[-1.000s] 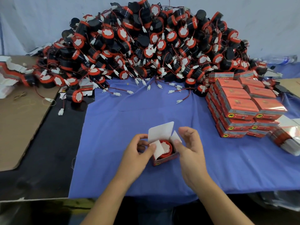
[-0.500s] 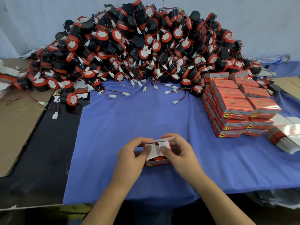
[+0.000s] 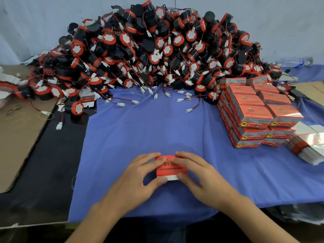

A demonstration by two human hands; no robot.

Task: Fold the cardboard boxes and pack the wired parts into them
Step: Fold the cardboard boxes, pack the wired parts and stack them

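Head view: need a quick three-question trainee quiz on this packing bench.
1. True or false: the red box under both hands shows its printed top.
2. The stack of packed boxes sits on which side of the blue cloth? A near left, B right, C centre
3. Fill in: the loose wired parts lie in a ____ at the back.

Key: 1 true; 2 B; 3 heap

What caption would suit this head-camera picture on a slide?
Both hands, left hand and right hand, press an orange box closed on blue cloth, before heaped wired parts.
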